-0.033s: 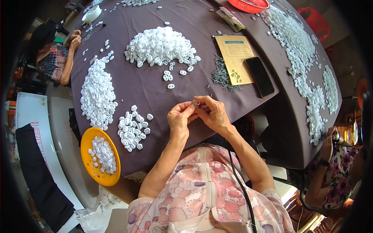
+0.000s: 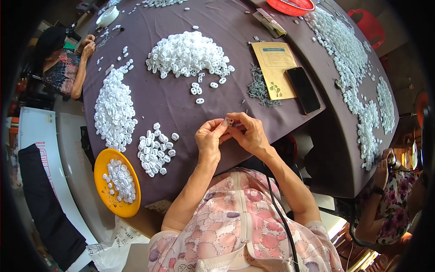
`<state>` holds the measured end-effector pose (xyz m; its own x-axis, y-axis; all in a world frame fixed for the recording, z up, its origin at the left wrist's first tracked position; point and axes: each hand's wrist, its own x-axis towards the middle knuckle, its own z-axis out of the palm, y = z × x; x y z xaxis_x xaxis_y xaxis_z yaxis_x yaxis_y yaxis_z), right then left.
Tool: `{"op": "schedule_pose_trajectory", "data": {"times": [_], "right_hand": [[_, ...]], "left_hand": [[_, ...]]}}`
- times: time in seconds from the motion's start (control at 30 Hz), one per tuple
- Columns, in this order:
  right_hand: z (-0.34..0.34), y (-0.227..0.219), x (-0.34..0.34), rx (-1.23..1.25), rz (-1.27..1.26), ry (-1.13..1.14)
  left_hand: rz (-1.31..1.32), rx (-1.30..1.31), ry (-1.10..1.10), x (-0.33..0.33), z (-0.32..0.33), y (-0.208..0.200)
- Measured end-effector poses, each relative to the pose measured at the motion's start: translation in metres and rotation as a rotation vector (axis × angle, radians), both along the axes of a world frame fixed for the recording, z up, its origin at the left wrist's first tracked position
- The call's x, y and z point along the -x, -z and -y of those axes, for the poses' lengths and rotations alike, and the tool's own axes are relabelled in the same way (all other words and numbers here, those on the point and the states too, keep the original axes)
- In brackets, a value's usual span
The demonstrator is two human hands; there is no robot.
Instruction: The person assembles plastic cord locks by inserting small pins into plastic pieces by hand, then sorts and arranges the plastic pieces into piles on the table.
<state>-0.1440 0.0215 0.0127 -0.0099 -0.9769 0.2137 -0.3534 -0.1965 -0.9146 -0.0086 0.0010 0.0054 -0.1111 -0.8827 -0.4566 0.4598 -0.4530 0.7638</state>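
Purple-grey cloth covers the table, above whose near edge the left hand and right hand meet, fingertips pinching one small pale piece between them. White two-holed pieces lie heaped beyond the hands, with a looser cluster to the left near a yellow plate. Small grey parts and a black phone lie to the right.

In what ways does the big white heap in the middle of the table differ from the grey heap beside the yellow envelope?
The white heap is broad; the grey heap is much smaller. The white heap has rounded pieces, many showing two dark openings; the grey heap has thin, stick-like ones. Both lie loose on the dark tablecloth.
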Motion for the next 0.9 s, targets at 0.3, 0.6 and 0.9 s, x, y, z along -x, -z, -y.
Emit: {"op": "schedule_pose_trajectory", "data": {"times": [0.3, 0.6, 0.9], "right_hand": [[0.002, 0.005, -0.003, 0.096, -0.104, -0.028], [0.006, 0.013, -0.007, 0.184, -0.172, 0.056], [0.003, 0.012, -0.008, 0.17, -0.157, 0.03]], "left_hand": [[0.114, 0.128, -0.002, 0.004, 0.003, 0.001], [0.169, 0.177, -0.023, 0.004, -0.001, 0.012], [0.206, 0.252, 0.033, -0.002, 0.0, 0.018]]}}
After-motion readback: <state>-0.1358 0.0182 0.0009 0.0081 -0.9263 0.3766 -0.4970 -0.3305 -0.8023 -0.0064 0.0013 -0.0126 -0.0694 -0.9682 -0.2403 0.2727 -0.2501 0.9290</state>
